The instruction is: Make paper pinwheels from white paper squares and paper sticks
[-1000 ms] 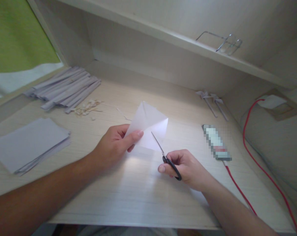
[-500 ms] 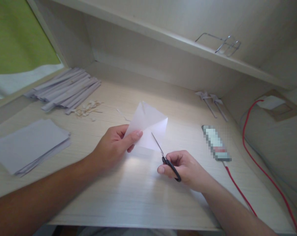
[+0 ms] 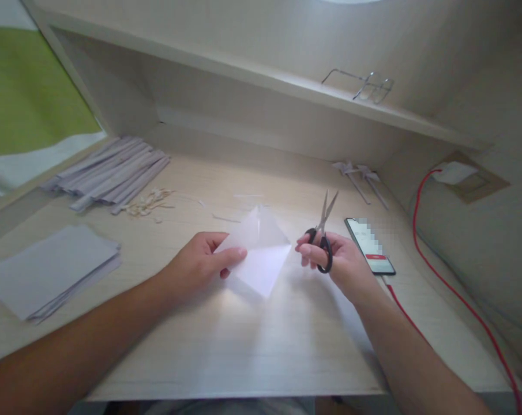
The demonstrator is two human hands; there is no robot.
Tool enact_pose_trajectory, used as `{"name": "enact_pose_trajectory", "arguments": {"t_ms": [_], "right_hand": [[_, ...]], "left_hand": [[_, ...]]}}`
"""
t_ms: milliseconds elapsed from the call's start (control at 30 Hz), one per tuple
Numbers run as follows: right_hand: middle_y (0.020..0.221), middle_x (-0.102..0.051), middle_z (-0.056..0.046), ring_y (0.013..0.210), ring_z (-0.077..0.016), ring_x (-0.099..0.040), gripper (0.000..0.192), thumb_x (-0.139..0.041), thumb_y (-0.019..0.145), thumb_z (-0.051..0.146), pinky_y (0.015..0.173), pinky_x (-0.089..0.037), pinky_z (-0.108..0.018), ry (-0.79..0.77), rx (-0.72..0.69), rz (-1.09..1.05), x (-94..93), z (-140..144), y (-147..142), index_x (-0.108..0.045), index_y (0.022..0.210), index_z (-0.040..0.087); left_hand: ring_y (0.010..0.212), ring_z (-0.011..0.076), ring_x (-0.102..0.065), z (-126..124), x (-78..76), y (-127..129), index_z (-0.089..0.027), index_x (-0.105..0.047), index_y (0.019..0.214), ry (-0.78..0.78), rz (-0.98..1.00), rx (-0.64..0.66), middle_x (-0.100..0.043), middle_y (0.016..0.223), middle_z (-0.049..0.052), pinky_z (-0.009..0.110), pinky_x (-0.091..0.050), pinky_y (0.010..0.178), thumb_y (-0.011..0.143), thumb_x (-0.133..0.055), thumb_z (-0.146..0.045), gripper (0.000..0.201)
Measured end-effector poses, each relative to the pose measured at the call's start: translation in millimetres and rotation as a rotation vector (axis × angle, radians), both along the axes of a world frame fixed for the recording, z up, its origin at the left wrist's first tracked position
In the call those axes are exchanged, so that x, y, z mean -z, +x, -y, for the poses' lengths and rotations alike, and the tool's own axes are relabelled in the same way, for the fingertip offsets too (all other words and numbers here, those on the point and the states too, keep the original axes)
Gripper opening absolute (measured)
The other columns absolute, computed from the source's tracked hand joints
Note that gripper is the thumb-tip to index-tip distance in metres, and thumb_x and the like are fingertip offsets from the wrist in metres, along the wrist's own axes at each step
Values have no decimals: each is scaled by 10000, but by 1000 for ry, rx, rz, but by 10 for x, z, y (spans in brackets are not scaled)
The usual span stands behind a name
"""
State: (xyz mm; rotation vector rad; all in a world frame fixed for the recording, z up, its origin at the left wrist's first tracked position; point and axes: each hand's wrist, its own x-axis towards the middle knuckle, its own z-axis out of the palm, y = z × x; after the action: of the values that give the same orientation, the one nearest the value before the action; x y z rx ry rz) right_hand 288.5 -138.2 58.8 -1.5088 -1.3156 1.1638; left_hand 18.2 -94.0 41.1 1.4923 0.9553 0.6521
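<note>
My left hand (image 3: pixel 209 257) pinches the left corner of a white square sheet of paper (image 3: pixel 265 259), thumb on top and fingers beneath. Crease or cut lines run in from the sheet's corners, and it is held above the desk. Just right of the sheet, my right hand (image 3: pixel 330 256) grips black-handled scissors (image 3: pixel 323 222). Their blades point up and away, slightly parted and apart from the paper.
A stack of white paper (image 3: pixel 53 265) lies left, with rolled paper sticks (image 3: pixel 113 173) behind it and small scraps (image 3: pixel 150 203) beside them. At right are two paper pinwheels (image 3: pixel 351 173), a phone (image 3: pixel 371 248) and a red cable (image 3: pixel 442 268). Glasses (image 3: pixel 368 86) rest on the shelf (image 3: pixel 261 75).
The scissors have left the paper, moving right and turning upward, with their blades now parted. My left hand still holds the sheet, which has turned slightly. The camera view has shifted.
</note>
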Motion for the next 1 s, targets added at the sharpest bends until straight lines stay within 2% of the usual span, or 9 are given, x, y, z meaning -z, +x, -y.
{"name": "enact_pose_trajectory", "arguments": {"t_ms": [33,133,233,367,500,600,767,900,1000], "right_hand": [[821,-696,-34,699,-149,-593,413,-867,696,452,646,-463,-270,0,17,-52,23,-2,-37,-734,957,161],[761,-684,-22,670,-149,-596,389,-907,616,438,636,-477,-276,-93,-74,-168,95,24,-150,-731,814,153],[715,-681,-21,636,-147,-592,373,-906,608,450,612,-476,-279,-160,-140,-241,132,68,-229,-724,724,146],[654,-651,-3,590,-124,-551,353,-907,620,441,568,-450,-257,-106,-69,-245,157,93,-273,-727,691,145],[631,-634,8,572,-113,-535,320,-890,668,425,548,-444,-242,-23,17,-251,230,96,-277,-727,690,150],[651,-660,4,566,-107,-543,293,-882,700,411,540,-449,-229,10,21,-262,284,107,-267,-737,698,157],[626,-676,-2,563,-113,-571,291,-875,729,396,538,-453,-225,41,16,-225,288,127,-262,-720,645,164],[587,-658,4,548,-108,-558,276,-857,750,360,544,-442,-225,23,6,-197,275,130,-275,-713,619,165],[585,-655,7,546,-106,-551,241,-849,757,340,546,-423,-228,2,7,-200,299,121,-275,-725,648,164]], "left_hand": [[530,122,-455,16,27,6,-166,-636,632,-50,-6,91,-544,565,-19,239,-319,517,842,-675,-469,371],[544,121,-483,52,67,36,-163,-704,702,-127,-20,252,-577,592,-18,230,-327,519,832,-720,-447,313],[597,142,-567,48,59,72,-164,-719,748,-166,29,168,-657,665,5,234,-402,556,820,-747,-427,274],[677,160,-641,26,55,103,-171,-699,804,-205,179,-45,-708,750,12,246,-486,627,791,-790,-406,252],[801,199,-696,67,102,121,-169,-735,934,-291,201,74,-770,903,48,273,-518,713,804,-783,-412,280],[773,191,-675,117,146,138,-132,-751,865,-256,116,165,-766,872,70,276,-493,716,862,-719,-456,326],[706,163,-608,133,126,150,-124,-729,852,-204,123,102,-712,778,42,262,-453,658,863,-704,-466,343],[609,120,-509,97,65,118,-144,-668,722,-72,95,7,-598,643,-13,239,-369,588,893,-671,-482,379],[609,114,-495,71,47,97,-151,-632,676,-35,89,13,-577,636,-19,236,-353,588,902,-663,-477,399]]}}
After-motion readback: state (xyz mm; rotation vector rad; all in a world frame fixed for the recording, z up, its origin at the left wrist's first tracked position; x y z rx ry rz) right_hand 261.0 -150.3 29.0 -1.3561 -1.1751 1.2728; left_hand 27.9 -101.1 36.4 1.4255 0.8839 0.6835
